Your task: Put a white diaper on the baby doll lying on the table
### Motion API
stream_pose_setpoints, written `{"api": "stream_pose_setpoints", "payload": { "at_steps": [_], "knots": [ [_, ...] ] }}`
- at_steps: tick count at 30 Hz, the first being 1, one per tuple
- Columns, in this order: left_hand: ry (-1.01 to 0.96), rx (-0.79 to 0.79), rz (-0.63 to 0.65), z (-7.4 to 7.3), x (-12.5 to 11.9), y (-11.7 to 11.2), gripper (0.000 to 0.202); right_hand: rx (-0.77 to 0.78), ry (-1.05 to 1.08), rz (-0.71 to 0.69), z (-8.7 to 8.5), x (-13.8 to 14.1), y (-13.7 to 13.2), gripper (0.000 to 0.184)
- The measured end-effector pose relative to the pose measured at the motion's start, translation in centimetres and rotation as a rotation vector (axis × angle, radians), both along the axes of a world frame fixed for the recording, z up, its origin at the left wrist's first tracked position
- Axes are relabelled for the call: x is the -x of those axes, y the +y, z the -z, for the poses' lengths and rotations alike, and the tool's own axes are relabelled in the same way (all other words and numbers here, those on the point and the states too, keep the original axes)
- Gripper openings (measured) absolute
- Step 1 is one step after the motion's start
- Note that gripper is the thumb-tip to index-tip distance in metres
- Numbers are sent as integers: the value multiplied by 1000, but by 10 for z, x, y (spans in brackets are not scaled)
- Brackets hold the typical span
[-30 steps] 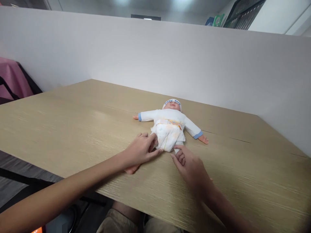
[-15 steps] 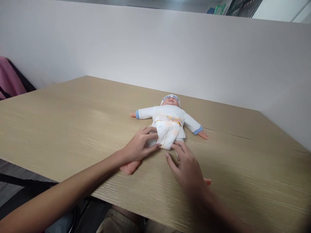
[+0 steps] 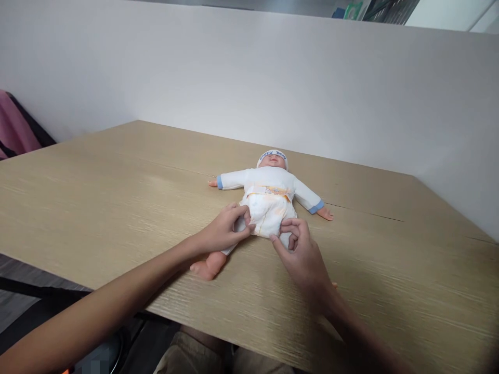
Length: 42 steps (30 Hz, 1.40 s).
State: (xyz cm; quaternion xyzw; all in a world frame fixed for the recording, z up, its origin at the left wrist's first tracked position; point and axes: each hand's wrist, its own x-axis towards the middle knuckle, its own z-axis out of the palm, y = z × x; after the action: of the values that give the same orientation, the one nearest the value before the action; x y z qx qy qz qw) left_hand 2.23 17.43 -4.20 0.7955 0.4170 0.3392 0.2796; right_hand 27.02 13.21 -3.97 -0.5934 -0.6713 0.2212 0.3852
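A baby doll [image 3: 271,178] lies on its back on the table, arms spread, in a white top with blue cuffs and a white cap. Round its hips is a white diaper [image 3: 267,213] with an orange-printed waistband. My left hand [image 3: 230,226] pinches the diaper's edge at the leg on the left side. My right hand [image 3: 298,244] has thumb and fingers closed on the diaper's edge at the other leg. One bare doll foot [image 3: 208,266] shows below my left wrist; the other is mostly hidden behind my right hand.
The wooden table [image 3: 117,208] meets a white partition [image 3: 234,78] at the back. Pink cloth [image 3: 17,124] hangs beyond the table at the far left. My knees are under the near edge.
My right thumb has come up to the diaper and the right fingers have closed on its edge. My left fingers have drawn together into a tighter pinch.
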Motion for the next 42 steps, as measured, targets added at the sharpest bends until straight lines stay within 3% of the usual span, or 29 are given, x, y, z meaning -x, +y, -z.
{"api": "stream_pose_setpoints", "payload": {
  "at_steps": [6, 13, 21, 31, 36, 39, 42],
  "knots": [
    [-233, 207, 9, 8, 4, 7, 35, -10, -6, -9, -5, -10, 4, 32],
    [-472, 381, -100, 18, -3, 5, 53, -10, -69, -44, -7, -14, 5, 29],
    [-232, 358, -45, 6, -1, 0, 40, -33, -137, -94, -9, -9, 1, 27],
    [-509, 610, 44, 6, 0, 1, 48, 20, -82, -25, -3, -15, 7, 39],
    [-492, 600, 36, 5, 11, 4, 49, -183, -130, -26, -5, -17, -1, 28],
    [-427, 554, 30, 2, 29, 2, 49, -195, -160, -54, -5, -32, -4, 27],
    [-251, 354, -56, 0, 52, 12, 46, -179, -200, -34, -4, -57, 9, 29]
  ]
}}
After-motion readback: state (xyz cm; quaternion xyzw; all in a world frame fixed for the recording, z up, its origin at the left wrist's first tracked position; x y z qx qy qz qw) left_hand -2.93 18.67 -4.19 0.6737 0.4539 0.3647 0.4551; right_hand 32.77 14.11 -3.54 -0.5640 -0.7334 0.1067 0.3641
